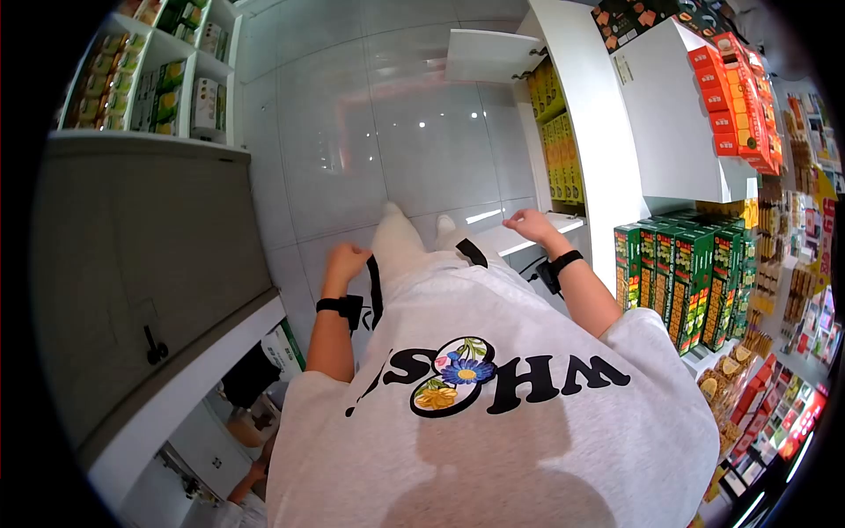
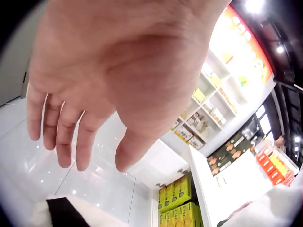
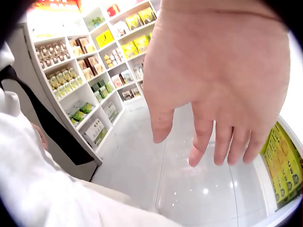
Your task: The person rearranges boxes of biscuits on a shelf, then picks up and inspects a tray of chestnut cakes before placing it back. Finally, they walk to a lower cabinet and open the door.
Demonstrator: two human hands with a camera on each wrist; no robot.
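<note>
My left hand (image 1: pixel 348 264) hangs in front of the body at the left, above the floor. In the left wrist view, the left hand's fingers (image 2: pixel 66 127) are extended, a little apart, and hold nothing. My right hand (image 1: pixel 528 226) is farther right, over an open white cabinet door (image 1: pixel 547 232). Loosely straight fingers (image 3: pixel 220 142) show in the right wrist view, with nothing in them. Nearest to the right hand is a low white cabinet, where yellow-green boxes (image 1: pixel 559 158) stand on two levels. Another open door (image 1: pixel 488 57) swings out at its far end.
Grey tiles (image 1: pixel 387 123) cover the floor ahead. Packed white shelves (image 1: pixel 189 88) stand at far left, beside a dark grey panel (image 1: pixel 150 282). On the right are a white counter (image 1: pixel 572 79), red boxes (image 1: pixel 726 106) and green boxes (image 1: pixel 687 273). Another person's arm (image 1: pixel 255 475) shows at lower left.
</note>
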